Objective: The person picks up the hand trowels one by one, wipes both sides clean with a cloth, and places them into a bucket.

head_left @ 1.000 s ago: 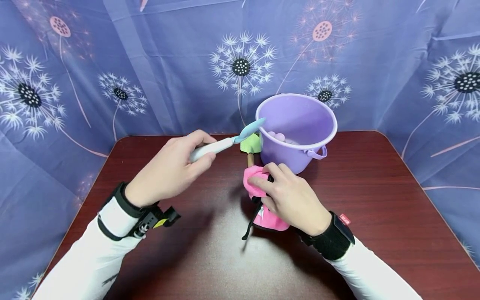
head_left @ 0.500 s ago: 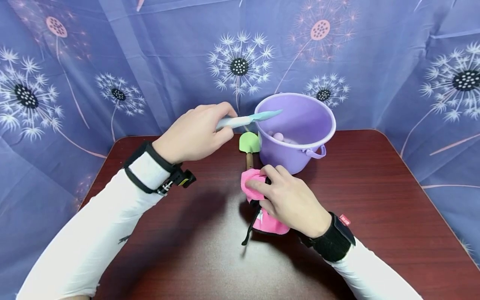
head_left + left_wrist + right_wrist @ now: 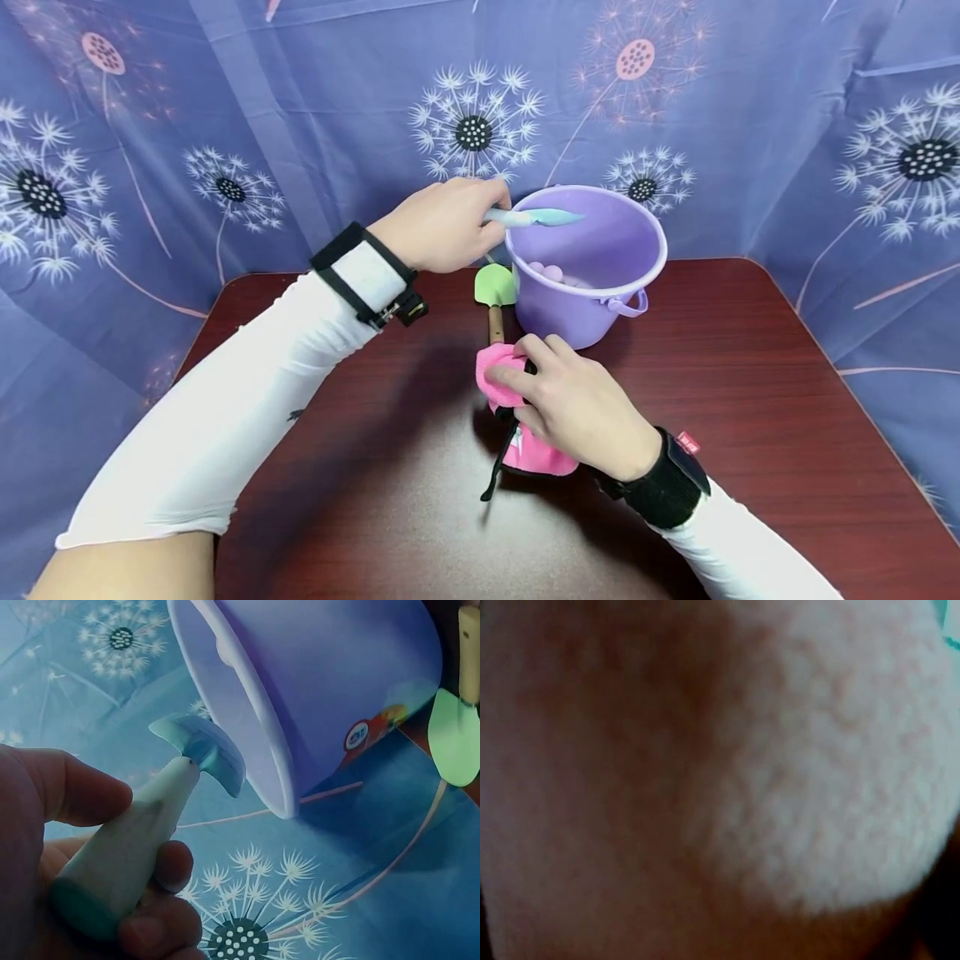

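Note:
My left hand [image 3: 446, 223] grips a small trowel [image 3: 553, 217] by its white handle. The light blue blade reaches over the left rim of a purple bucket [image 3: 558, 318]; the left wrist view shows fingers and thumb wrapped round the handle [image 3: 131, 847]. My right hand [image 3: 577, 408] holds a pink cloth item [image 3: 538, 451] with black edging and a dangling black cord, pressed to the table; its kind is unclear. Beyond it lies a small shovel with a green blade [image 3: 495, 285] and wooden handle, whose lower end is hidden by the cloth. The right wrist view is blurred close-up.
Several pale purple balls [image 3: 552, 273] lie inside the bucket, whose carry handle [image 3: 630, 306] hangs on the right. The dark red table [image 3: 757, 400] backs onto a blue dandelion-print cloth [image 3: 352, 100] along the far side.
My left hand has moved right, away from me and upward, bringing the trowel's blade from the bucket's left edge to over its opening. The right hand stays almost still on the pink cloth item.

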`<act>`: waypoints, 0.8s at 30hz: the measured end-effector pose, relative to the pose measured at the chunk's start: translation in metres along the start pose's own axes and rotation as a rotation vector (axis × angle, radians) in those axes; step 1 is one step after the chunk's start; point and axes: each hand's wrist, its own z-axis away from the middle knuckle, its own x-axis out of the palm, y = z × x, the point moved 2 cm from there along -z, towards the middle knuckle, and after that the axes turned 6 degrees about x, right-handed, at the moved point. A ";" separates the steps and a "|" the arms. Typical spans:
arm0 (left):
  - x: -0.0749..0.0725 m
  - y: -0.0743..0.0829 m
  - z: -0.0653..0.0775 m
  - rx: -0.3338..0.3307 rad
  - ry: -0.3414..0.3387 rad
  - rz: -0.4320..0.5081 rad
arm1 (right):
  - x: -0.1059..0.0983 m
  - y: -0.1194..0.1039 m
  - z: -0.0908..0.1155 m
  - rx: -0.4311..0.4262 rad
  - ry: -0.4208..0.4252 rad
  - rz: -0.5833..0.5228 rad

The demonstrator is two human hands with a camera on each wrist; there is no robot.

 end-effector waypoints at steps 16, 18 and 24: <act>0.025 0.015 -0.062 0.022 -0.221 -0.125 | 0.000 -0.004 0.000 -0.017 -0.014 0.012; 0.031 0.016 -0.066 0.018 -0.230 -0.152 | 0.000 -0.004 0.000 -0.021 -0.012 0.012; 0.051 0.014 -0.079 0.005 -0.239 -0.247 | -0.001 -0.005 -0.001 -0.031 -0.021 0.015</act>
